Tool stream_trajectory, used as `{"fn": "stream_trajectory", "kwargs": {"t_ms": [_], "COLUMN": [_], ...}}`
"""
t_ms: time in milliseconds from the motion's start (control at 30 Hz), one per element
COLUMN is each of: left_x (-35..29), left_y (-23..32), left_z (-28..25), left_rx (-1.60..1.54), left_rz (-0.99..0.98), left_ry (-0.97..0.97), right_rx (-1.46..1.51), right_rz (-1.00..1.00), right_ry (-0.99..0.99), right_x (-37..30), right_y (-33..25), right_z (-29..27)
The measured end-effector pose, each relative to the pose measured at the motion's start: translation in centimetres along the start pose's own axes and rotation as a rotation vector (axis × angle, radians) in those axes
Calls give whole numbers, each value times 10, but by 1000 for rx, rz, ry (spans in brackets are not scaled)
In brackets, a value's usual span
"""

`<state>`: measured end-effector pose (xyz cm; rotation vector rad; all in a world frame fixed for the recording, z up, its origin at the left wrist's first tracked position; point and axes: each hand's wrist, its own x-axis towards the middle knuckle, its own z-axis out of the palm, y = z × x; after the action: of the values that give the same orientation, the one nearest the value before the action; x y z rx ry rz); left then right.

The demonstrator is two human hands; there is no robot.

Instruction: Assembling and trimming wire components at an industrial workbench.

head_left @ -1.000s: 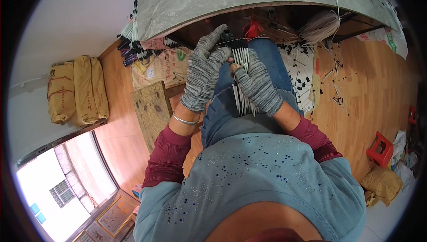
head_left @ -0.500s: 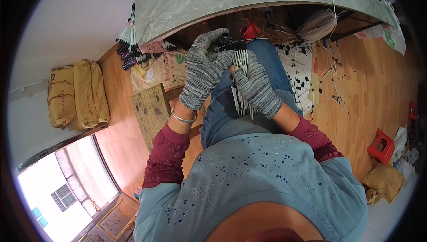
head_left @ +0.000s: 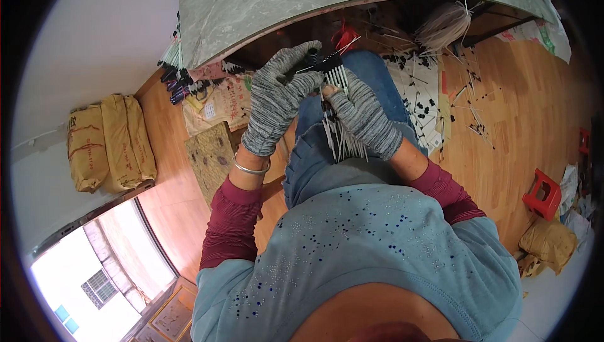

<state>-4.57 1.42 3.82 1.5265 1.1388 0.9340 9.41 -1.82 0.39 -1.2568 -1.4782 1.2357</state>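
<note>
Grey knit gloves cover both hands, which meet above my lap just short of the table edge. My right hand is closed round a bundle of thin white sticks with black ends, its bare thumb tip pressed on them. The sticks fan down toward my body, and their black heads stand in a row at the top. My left hand is curled beside those heads, fingers bent round a small black cylindrical thing. Its exact kind is unclear, and its lower part is hidden by the glove.
A grey marbled table spans the far side. Below it hang a red bag and a pale strand bundle. Loose black-tipped sticks litter the floor at right. A wooden stool, brown sacks and a red stool stand around.
The row of black heads has tilted, its right end now higher. Both hands have shifted slightly left, still gripping. The whole view has moved a little.
</note>
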Motion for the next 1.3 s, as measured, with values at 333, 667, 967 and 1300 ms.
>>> {"fn": "stream_trajectory", "kwargs": {"t_ms": [333,667,967,1300], "left_x": [-5,-9,-11,-16], "left_y": [-11,-4,-13,-6], "left_z": [21,18,19,23], "left_rx": [5,-256,-515,-422], "left_rz": [-62,-83,-106,-71], "left_ry": [173,145,84,162], "right_rx": [-113,-199,-163,-195], "right_rz": [-51,-173,-205,-127], "right_ry": [145,181,124,133], "right_x": [-5,1,0,-7], "right_y": [6,-3,1,-14], "right_z": [8,-7,-7,-11]}}
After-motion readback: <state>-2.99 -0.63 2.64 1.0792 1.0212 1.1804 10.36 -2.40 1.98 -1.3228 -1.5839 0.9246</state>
